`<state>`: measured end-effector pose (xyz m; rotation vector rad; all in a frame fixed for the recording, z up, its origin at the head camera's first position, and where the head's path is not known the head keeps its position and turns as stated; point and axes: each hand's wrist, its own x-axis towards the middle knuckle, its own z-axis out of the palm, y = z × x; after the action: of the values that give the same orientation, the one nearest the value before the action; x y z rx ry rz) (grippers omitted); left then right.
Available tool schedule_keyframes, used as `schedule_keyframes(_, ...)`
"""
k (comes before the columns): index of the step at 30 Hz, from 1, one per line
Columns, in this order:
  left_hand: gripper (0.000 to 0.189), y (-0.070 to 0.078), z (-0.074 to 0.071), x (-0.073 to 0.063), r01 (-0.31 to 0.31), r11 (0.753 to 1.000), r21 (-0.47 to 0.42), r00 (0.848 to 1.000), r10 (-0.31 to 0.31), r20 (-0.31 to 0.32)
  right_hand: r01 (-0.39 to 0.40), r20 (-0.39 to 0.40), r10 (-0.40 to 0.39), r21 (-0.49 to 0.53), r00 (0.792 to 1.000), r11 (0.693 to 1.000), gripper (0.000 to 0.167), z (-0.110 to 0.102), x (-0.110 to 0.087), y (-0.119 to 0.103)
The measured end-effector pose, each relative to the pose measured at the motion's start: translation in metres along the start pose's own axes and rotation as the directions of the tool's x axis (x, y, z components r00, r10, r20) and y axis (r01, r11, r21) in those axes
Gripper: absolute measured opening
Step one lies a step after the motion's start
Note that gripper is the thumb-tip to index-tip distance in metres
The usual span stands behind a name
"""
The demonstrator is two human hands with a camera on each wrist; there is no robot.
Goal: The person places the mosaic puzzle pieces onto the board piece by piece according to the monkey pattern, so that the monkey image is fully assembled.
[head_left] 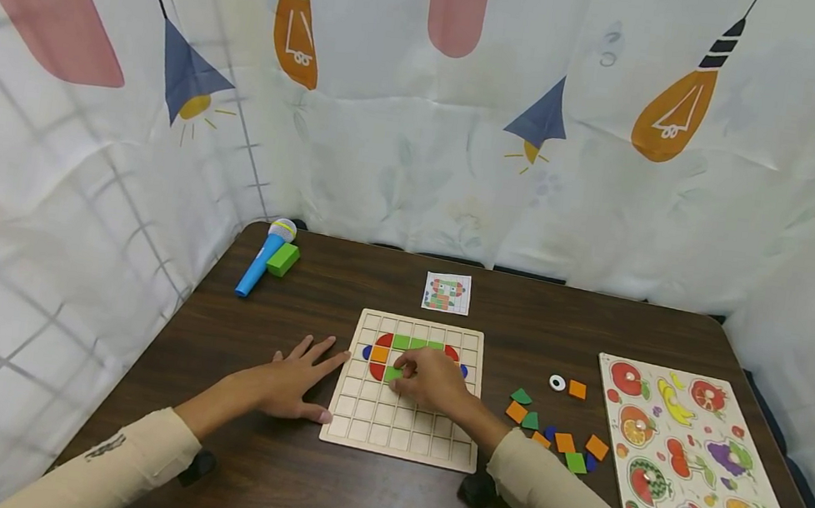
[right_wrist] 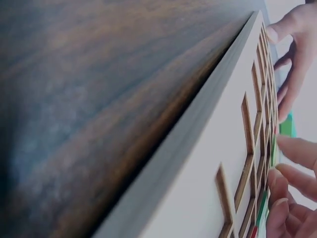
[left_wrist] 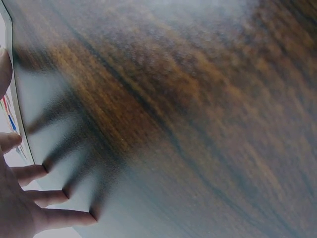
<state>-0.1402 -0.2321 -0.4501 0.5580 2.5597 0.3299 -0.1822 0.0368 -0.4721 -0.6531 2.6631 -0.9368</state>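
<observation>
A pale wooden grid board [head_left: 372,433] lies on the dark table, partly filled with coloured tiles. Red quarter-rounds [head_left: 376,371], orange squares [head_left: 380,354], green squares [head_left: 401,342] and blue pieces [head_left: 367,352] show in its upper rows. My right hand [head_left: 431,381] is over the board, thumb and fingertips bent around a green square tile [head_left: 391,375] in the lower row of the pattern; the hand hides the tiles beneath it. With fingers spread, my left hand [head_left: 290,383] rests by the board's left edge, thumb and fingertip touching it. The left wrist view shows its fingers [left_wrist: 69,218] straight.
Loose orange, green and blue tiles [head_left: 564,443] lie right of the board, near a white ring [head_left: 557,382]. A fruit puzzle board [head_left: 612,411] covers the table's right side. Behind are a pattern card [head_left: 447,293], a blue microphone [head_left: 261,261] and a green block [head_left: 283,259].
</observation>
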Motion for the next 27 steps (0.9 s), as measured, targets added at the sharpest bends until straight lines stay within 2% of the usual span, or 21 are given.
schedule_keyframes(4, 0.096, 0.0, -0.001, 0.0, -0.003, 1.0, 0.003, 1.0, 0.003, -0.001, 0.03, 0.021, -0.031, 0.013, 0.999, 0.999, 0.024, -0.008, -0.002, 0.003)
schedule_keyframes(9, 0.096, 0.001, -0.001, 0.0, -0.003, 1.0, 0.003, 1.0, 0.003, 0.001, 0.187, 0.06, -0.19, 0.062, 0.98, 0.98, 0.022, -0.03, -0.006, 0.023)
schedule_keyframes(12, 0.096, 0.001, 0.0, 0.0, -0.001, 1.0, 0.008, 1.0, 0.001, 0.003, 0.231, 0.077, -0.238, 0.088, 0.968, 0.969, 0.023, -0.048, -0.01, 0.04)
schedule_keyframes(18, 0.096, 0.001, 0.001, 0.0, 0.004, 1.0, 0.011, 1.0, -0.004, 0.007, 0.173, 0.082, -0.184, 0.131, 0.98, 0.976, 0.027, -0.091, -0.032, 0.082)
schedule_keyframes(27, 0.096, 0.002, -0.001, -0.001, -0.002, 1.0, 0.002, 1.0, 0.002, 0.005, 0.085, -0.02, -0.084, 0.02, 0.996, 0.996, 0.024, -0.136, -0.072, 0.151)
